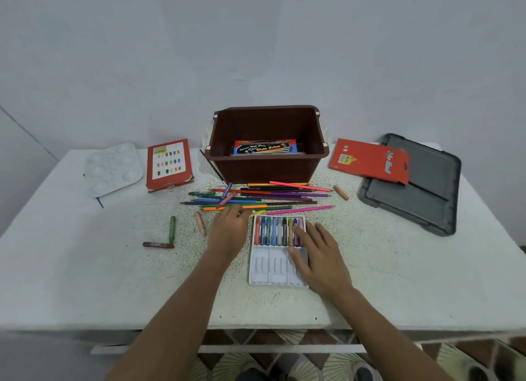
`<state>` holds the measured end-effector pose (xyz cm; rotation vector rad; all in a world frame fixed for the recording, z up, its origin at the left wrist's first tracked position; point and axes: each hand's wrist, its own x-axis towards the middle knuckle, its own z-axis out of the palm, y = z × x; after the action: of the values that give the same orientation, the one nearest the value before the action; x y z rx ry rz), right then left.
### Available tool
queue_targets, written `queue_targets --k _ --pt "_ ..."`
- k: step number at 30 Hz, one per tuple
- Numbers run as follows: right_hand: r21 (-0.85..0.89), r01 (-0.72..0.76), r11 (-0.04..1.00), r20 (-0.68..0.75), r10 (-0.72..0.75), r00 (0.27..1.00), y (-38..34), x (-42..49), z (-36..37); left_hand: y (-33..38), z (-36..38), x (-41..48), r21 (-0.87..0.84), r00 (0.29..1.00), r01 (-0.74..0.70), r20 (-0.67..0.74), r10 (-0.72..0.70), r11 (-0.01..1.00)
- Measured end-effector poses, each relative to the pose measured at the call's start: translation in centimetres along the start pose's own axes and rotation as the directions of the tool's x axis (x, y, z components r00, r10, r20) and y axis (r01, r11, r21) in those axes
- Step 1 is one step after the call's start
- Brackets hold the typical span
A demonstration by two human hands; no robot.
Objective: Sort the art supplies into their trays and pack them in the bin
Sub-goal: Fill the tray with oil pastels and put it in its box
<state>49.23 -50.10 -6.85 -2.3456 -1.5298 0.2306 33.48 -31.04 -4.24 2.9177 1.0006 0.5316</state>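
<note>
Head view: the right hand (320,257) lies flat, fingers straight, on the white crayon tray (263,267) — its far row filled. The left hand (229,227) curls, pinching a yellow crayon (257,213) at the tray's far corner. Loose pencils (270,195) lie between tray and brown bin (267,167) on the speckled counter (113,267) — pale wall behind.

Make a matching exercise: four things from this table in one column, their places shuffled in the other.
1. grey lid
2. white palette
3. watercolour box
4. crayon tray

A. inside the brown bin
B. under the right hand
C. at the left end of the table
D. partly under the red sleeve

Pairs: 1-D, 2-C, 3-A, 4-B.
</note>
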Motion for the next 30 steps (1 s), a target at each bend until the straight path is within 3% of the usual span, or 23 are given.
queue_targets --k 6,11,13,15,17,19,23,30 --pt "0.009 0.005 1.000 -0.010 -0.004 1.000 0.1 0.2 0.3 0.3 -0.1 0.2 0.159 0.999 -0.051 0.023 0.047 0.986" --pt "0.014 0.012 1.000 -0.024 -0.012 1.000 0.3 0.0 0.3 0.2 -0.1 -0.5 0.151 1.000 -0.014 -0.001 0.014 0.988" --pt "0.016 0.017 1.000 -0.034 -0.016 0.999 0.3 0.0 0.2 0.3 -0.4 -1.1 0.046 0.996 0.088 -0.029 -0.086 0.995" --pt "0.015 0.020 1.000 -0.041 -0.020 0.999 0.2 0.0 0.2 0.7 -1.0 -1.8 -0.167 0.970 0.232 -0.028 -0.240 0.958" --pt "0.020 0.024 1.000 -0.048 -0.023 0.999 0.2 0.0 0.1 1.2 -1.6 -2.4 -0.371 0.919 0.389 0.084 -0.386 0.843" --pt "0.020 0.028 0.999 -0.052 -0.027 0.998 0.3 0.1 0.2 1.7 -2.3 -3.2 -0.499 0.881 0.467 0.189 -0.434 0.730" --pt "0.011 0.035 0.999 -0.054 -0.035 0.998 0.4 0.2 0.3 2.8 -4.0 -4.7 -0.652 0.880 0.473 0.315 -0.356 0.593" --pt "-0.026 0.034 0.999 -0.039 -0.035 0.999 0.6 0.3 0.7 3.0 -4.0 -6.1 -0.573 0.913 0.361 0.377 -0.154 0.736"
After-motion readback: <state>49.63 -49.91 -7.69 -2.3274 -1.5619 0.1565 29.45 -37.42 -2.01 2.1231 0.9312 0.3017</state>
